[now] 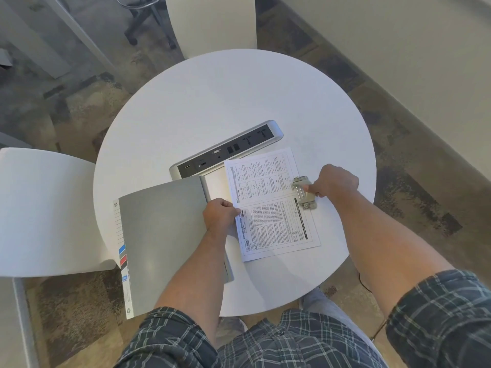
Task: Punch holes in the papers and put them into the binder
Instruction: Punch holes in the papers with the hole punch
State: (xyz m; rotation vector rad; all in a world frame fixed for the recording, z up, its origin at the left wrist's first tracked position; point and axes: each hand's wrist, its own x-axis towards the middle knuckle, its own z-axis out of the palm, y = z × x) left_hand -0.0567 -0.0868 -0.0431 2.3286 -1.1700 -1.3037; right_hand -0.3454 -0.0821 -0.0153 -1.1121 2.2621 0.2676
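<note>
A printed sheet of paper (pixel 268 203) lies flat on the round white table (pixel 212 107), right of centre. My left hand (pixel 221 215) pinches its left edge. A grey metal hole punch (pixel 303 192) sits on the paper's right edge, and my right hand (pixel 332 181) grips it from the right. A grey binder (pixel 162 235) lies on the left, reaching over the table's near edge, with a coloured index sheet (pixel 122 254) sticking out on its left side.
A silver power and data socket strip (pixel 228 150) sits raised in the table's middle, just behind the paper and binder. White chairs stand at the left (pixel 45 208) and at the far side (pixel 212 22). A wall runs along the right.
</note>
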